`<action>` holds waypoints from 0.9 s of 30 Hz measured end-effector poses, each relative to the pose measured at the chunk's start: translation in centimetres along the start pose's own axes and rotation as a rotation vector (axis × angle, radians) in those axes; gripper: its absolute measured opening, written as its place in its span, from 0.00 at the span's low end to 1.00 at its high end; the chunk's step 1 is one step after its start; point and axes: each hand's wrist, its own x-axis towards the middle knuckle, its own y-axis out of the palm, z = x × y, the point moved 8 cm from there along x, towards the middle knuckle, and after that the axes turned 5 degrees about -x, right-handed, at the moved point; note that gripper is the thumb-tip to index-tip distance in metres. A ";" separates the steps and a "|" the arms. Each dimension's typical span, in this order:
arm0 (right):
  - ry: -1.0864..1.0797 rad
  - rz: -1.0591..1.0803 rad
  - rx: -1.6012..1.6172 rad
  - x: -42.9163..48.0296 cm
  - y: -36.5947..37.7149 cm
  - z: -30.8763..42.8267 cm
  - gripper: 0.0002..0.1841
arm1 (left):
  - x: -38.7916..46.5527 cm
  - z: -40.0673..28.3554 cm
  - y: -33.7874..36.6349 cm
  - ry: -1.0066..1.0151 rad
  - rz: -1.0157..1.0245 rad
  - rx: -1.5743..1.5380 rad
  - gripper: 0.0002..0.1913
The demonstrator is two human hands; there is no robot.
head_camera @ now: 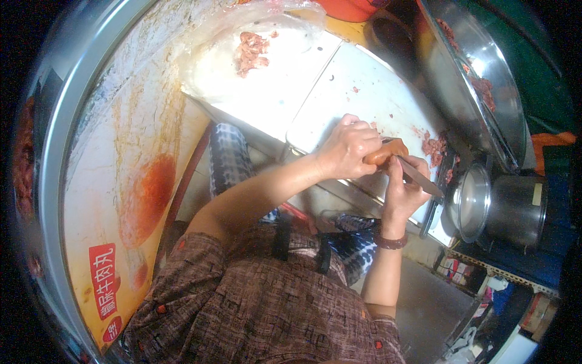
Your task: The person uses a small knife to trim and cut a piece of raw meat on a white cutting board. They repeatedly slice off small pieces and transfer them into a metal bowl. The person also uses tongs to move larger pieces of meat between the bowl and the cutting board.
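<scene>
My left hand [352,145] grips a smooth orange-brown lump [386,152], whose exact kind I cannot tell, above the white cutting board [359,77]. On its right side, my right hand [407,186] holds a knife [420,177], the blade slanting down to the right and one end close to the lump. The fingers partly hide both the lump and the knife's handle. Scraps of minced raw meat [434,148] lie on the board beyond my right hand. A pile of sliced raw meat [251,52] sits on clear plastic at the upper left.
A large steel basin [498,59] with meat on its wall stands at the upper right. Below it are a steel bowl [474,202] and a steel pot [518,209]. A dark-handled tool [429,218] lies at the board's right end. A red container [350,9] is at the top.
</scene>
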 end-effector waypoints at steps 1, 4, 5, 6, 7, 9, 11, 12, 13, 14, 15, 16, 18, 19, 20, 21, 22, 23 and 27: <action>0.021 0.018 0.036 0.0 0.1 -0.2 0.07 | 0.0 0.1 0.1 -0.007 0.010 0.002 0.11; 0.024 0.106 0.109 -0.4 0.7 0.2 0.08 | 0.1 0.1 0.1 0.020 -0.027 0.027 0.12; 0.000 0.112 0.114 -0.6 1.1 0.5 0.07 | 0.1 0.2 0.1 0.027 -0.035 0.033 0.12; -0.017 0.100 0.074 -0.6 1.2 0.8 0.07 | 0.1 0.1 0.1 0.033 -0.046 0.026 0.12; -0.035 0.088 0.037 -0.6 1.2 1.0 0.07 | 0.0 0.1 0.1 0.027 -0.040 0.014 0.12; -0.036 0.066 0.015 -0.5 1.1 1.1 0.07 | -0.1 0.1 0.0 0.018 -0.031 0.005 0.11; -0.032 0.045 -0.030 -0.3 0.6 0.9 0.08 | -0.1 -0.1 -0.1 0.024 -0.035 -0.005 0.11; -0.030 0.035 -0.062 -0.1 0.3 0.8 0.08 | -0.1 -0.1 -0.1 0.028 -0.037 -0.003 0.11; -0.023 0.023 -0.092 0.0 0.0 0.6 0.08 | -0.1 -0.2 -0.2 0.036 -0.047 -0.004 0.11; 0.053 0.060 -0.042 -0.1 0.1 0.0 0.09 | -0.1 -0.2 -0.3 0.045 -0.060 -0.005 0.11; 0.033 0.087 0.007 -0.2 0.4 0.2 0.09 | -0.1 -0.1 -0.2 0.038 -0.054 -0.002 0.11; 0.025 0.109 0.050 -0.5 0.7 0.3 0.09 | -0.1 0.0 -0.1 0.034 -0.051 0.001 0.11; -0.040 0.129 0.040 -0.9 1.1 1.0 0.08 | 0.0 0.2 0.1 0.023 -0.044 0.007 0.11; -0.038 0.126 0.037 -0.9 1.1 1.0 0.08 | -0.1 0.2 0.1 0.014 -0.040 0.011 0.12; -0.036 0.124 0.036 -0.9 1.2 1.0 0.08 | -0.2 0.3 0.1 0.001 -0.032 0.013 0.12; -0.035 0.121 0.033 -0.8 1.3 1.0 0.08 | -0.2 0.2 0.0 0.011 -0.038 0.017 0.12; -0.060 0.105 -0.002 -0.6 1.2 1.1 0.07 | -0.2 0.0 -0.1 0.017 -0.041 0.017 0.12; -0.064 0.082 -0.034 -0.4 0.9 1.1 0.07 | -0.2 0.0 -0.1 0.022 -0.041 0.016 0.12; 0.010 0.077 0.021 -0.2 0.5 0.4 0.07 | -0.2 -0.2 -0.3 0.053 -0.077 0.010 0.10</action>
